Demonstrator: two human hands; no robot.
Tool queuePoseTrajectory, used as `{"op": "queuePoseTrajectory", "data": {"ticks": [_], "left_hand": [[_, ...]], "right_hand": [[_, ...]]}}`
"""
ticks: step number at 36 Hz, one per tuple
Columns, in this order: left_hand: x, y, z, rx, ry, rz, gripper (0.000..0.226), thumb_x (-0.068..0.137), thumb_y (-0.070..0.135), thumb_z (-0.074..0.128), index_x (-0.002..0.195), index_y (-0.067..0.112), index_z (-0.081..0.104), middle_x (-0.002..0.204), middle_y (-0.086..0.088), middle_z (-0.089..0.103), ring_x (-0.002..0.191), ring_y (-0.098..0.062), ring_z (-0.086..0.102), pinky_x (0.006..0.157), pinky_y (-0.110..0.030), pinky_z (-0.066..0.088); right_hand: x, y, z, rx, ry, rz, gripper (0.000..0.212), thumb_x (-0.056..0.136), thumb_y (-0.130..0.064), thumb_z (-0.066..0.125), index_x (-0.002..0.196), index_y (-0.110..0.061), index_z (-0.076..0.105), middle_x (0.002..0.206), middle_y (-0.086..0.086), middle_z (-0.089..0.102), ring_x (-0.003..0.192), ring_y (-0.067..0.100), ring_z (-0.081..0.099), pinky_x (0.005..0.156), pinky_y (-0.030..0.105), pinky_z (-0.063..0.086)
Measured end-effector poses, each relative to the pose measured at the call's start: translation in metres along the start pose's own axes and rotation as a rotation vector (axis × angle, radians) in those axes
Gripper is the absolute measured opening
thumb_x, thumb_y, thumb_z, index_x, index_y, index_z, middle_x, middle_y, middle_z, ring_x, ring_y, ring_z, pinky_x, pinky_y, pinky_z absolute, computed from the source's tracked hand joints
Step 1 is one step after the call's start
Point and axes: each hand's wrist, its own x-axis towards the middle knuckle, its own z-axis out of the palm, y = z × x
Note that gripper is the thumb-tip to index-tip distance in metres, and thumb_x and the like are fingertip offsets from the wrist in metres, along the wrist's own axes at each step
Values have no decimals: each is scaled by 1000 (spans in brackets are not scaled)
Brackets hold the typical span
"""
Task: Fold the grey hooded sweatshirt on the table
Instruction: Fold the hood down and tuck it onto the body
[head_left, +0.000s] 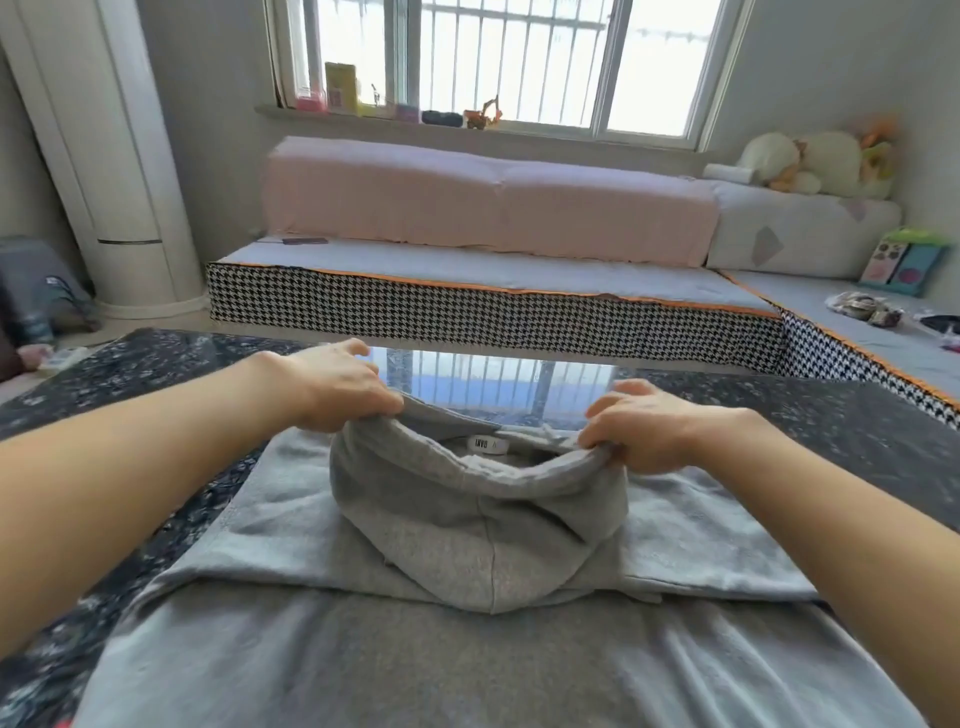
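hoodie: I've got the grey sweatshirt flat on the dark speckled worktop, hood flipped toward me | left hand: fingers curled, pinching hood rim | right hand: same grip, opposite side of the rim

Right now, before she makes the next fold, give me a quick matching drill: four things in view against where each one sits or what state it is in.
Things:
1. left hand
2. right hand
3. neck label
4. hood

States:
A. white, showing inside the collar
B. grips the hood rim's right end
C. lies on the sweatshirt's body, opening away from the camera
D. grips the hood rim's left end

Pairs: 1-D, 2-B, 3-A, 4-C
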Motion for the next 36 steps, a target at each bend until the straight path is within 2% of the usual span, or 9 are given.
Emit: {"op": "queuePoseTrajectory", "data": {"ticks": [5,9,14,17,21,25,28,32,36], "left_hand": [[5,-8,12,-231,71,-193,48,91,0,37,133,23,41,127,1,53,118,-18,50,98,-34,42],[24,-3,24,-328,76,-330,40,89,-4,36,124,15,44,124,-3,52,116,-21,51,94,-37,41],[50,-3,37,-422,43,-491,38,87,-2,37,117,18,47,119,-3,56,119,-24,45,108,-53,18],[62,-7,49,-764,165,-520,22,91,2,43,108,10,56,116,-11,58,109,-28,51,93,-38,38],[71,-3,59,-975,280,-591,16,87,8,58,101,1,63,103,-13,48,104,-30,51,90,-31,40],[66,-4,71,-1197,77,-552,22,86,29,63,77,8,63,82,-8,55,71,-18,51,63,-26,41],[60,-11,72,-1351,-37,-626,49,91,48,47,86,3,67,69,-7,58,61,-17,52,57,-26,44],[67,-9,62,-1132,38,-746,37,89,28,54,73,-4,65,56,-11,54,54,-24,55,55,-27,44],[82,7,43,-652,125,-836,18,86,14,51,98,5,63,105,-15,61,103,-34,60,81,-37,48]], "right_hand": [[-1,23,-3,-87,-18,281,33,94,-47,38,116,-34,58,122,-3,50,119,19,38,105,39,23],[11,35,11,133,161,474,33,98,-41,36,111,-23,59,122,3,55,116,22,46,94,38,34],[39,39,39,598,296,654,24,92,-34,54,75,-18,57,104,10,65,92,24,58,77,33,44],[50,40,53,704,383,733,20,85,-31,65,77,-12,69,98,11,70,86,23,59,75,31,44],[61,37,69,772,475,801,23,81,-32,70,85,-9,71,97,14,70,96,31,62,86,37,49],[64,40,82,926,394,727,45,91,-38,54,82,4,68,97,21,68,91,34,60,77,34,43],[60,48,82,1122,306,682,53,95,-42,45,62,-3,60,83,19,67,61,27,53,60,30,45],[62,48,71,964,156,663,39,89,-26,57,72,7,67,68,18,61,57,26,56,57,33,49],[71,44,58,714,222,771,33,83,-31,62,82,2,69,85,19,66,86,32,62,67,28,41]]}}
